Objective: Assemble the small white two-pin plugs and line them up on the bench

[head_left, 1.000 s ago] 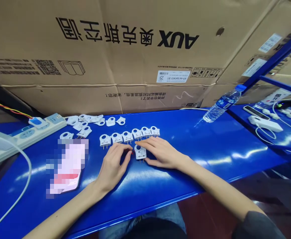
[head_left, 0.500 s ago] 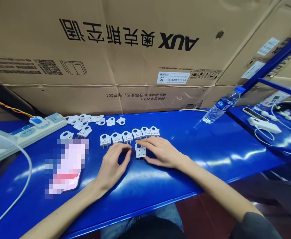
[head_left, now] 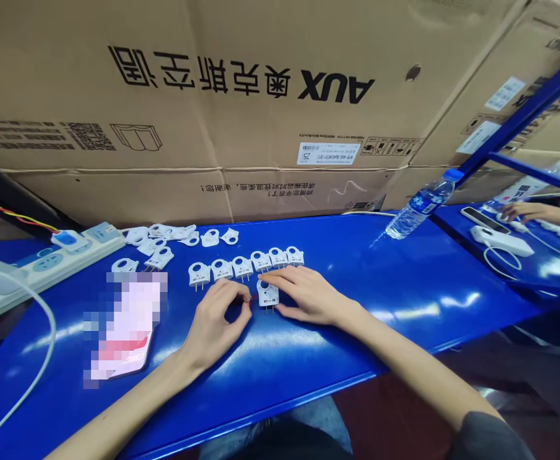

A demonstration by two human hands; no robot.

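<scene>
A white two-pin plug with a ring-shaped top [head_left: 267, 295] lies on the blue table, its pins toward me. My right hand [head_left: 303, 295] holds it from the right, with the index finger at the ring and the thumb lower down its side. Just left of the plug, my left hand [head_left: 222, 313] is curled, thumb and index finger pinched together. A small red bit shows at those fingertips, too small to name. Behind my hands stands a row of several similar white plugs [head_left: 221, 269], some with pins visible.
More white ring-topped pieces [head_left: 210, 237] lie at the back left, near a power strip [head_left: 50, 260] and a blurred phone [head_left: 131, 326]. A water bottle [head_left: 421, 204] leans at the back right. Cartons [head_left: 241, 32] wall the rear. Another person's hand [head_left: 543, 214] is at far right.
The view has shifted slightly. My left thumb and index finger have drawn closer together beside the plug. Another person's hand has come into view at the far right.
</scene>
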